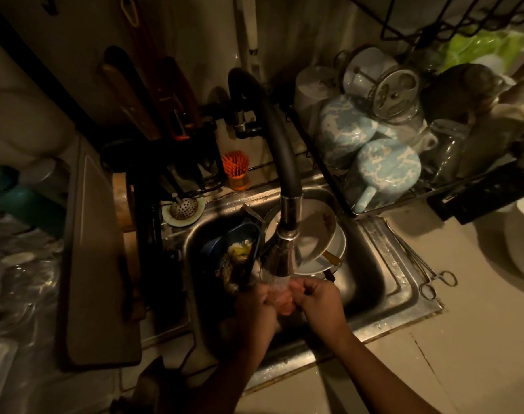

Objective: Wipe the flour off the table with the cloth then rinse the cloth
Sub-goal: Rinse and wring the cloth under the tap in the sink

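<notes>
Both hands are over the steel sink [383,282], under the running faucet [280,252]. A small pinkish cloth [283,300] is bunched between them, with water streaming onto it. My left hand [254,306] grips the cloth's left side. My right hand [320,300] grips its right side, fingers curled around it. Most of the cloth is hidden inside the two hands.
White plates [317,240] and a blue strainer basket with food scraps [239,252] sit in the sink. A dish rack with blue-and-white mugs [383,171] stands at the back right. Scissors [434,282] lie on the right counter, a cutting board [96,264] on the left.
</notes>
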